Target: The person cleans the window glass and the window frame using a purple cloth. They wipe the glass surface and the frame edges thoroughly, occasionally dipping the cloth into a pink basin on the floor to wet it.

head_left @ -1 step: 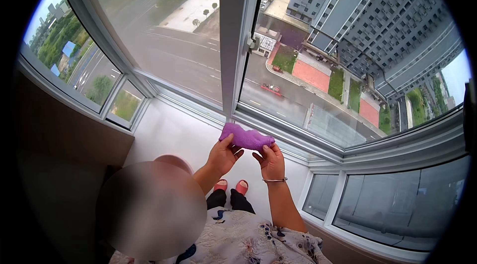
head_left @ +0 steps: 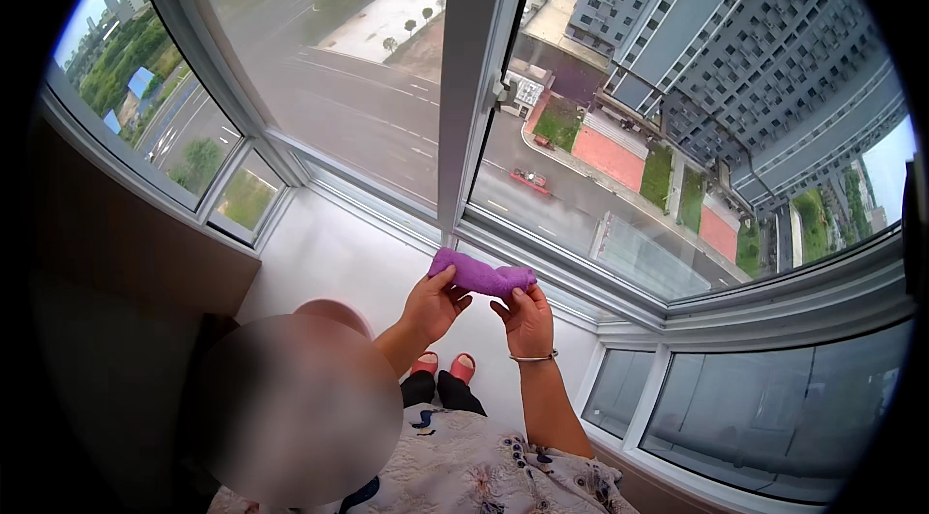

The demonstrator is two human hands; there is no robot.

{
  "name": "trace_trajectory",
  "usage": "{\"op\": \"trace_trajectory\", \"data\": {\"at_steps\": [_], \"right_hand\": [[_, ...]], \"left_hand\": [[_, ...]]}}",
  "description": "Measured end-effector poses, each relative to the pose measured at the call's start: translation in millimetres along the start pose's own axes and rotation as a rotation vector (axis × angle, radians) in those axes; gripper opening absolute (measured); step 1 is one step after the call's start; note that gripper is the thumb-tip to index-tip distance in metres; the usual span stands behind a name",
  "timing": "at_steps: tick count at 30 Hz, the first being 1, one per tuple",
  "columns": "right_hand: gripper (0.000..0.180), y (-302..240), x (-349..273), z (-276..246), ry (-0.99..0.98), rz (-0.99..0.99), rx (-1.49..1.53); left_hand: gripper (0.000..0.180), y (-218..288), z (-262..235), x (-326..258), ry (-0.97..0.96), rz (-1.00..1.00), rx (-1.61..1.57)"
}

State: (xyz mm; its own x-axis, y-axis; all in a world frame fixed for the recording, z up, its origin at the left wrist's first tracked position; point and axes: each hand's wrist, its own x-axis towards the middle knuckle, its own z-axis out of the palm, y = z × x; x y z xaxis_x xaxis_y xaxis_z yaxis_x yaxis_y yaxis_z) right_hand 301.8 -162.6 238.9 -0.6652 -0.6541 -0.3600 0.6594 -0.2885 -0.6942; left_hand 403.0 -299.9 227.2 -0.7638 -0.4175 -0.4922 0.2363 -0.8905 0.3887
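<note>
A purple cloth (head_left: 479, 274), folded into a narrow strip, is stretched between my two hands in front of the window frame. My left hand (head_left: 435, 306) pinches its left end, with the thumb on top and the other fingers below. At the other end, my right hand (head_left: 528, 313) grips the cloth between thumb and fingers, and a bracelet (head_left: 533, 356) circles that wrist. The middle of the cloth hangs free between the hands. What lies under its folds is hidden.
Tall windows with a thick upright frame (head_left: 464, 88) rise ahead, and a window handle (head_left: 502, 88) sits on it. A pink basin (head_left: 334, 311) stands on the white floor (head_left: 300, 257) at the left, partly covered by a blurred round patch. Red slippers (head_left: 463, 369) are on my feet.
The view has shifted slightly. The cloth's upper edge looks smoother and its right end is more bunched. Both hands keep their hold, almost in the same place.
</note>
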Motion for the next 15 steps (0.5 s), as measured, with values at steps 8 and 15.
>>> {"op": "trace_trajectory", "data": {"at_steps": [8, 15], "right_hand": [[0.017, 1.0, 49.6, 19.6, -0.14, 0.074, -0.149], [0.02, -17.0, 108.2, 81.0, -0.193, 0.168, -0.012]], "left_hand": [[0.028, 35.3, 9.8, 9.0, 0.009, 0.352, 0.155], [0.021, 94.9, 57.9, 44.1, -0.031, 0.625, 0.301]]}}
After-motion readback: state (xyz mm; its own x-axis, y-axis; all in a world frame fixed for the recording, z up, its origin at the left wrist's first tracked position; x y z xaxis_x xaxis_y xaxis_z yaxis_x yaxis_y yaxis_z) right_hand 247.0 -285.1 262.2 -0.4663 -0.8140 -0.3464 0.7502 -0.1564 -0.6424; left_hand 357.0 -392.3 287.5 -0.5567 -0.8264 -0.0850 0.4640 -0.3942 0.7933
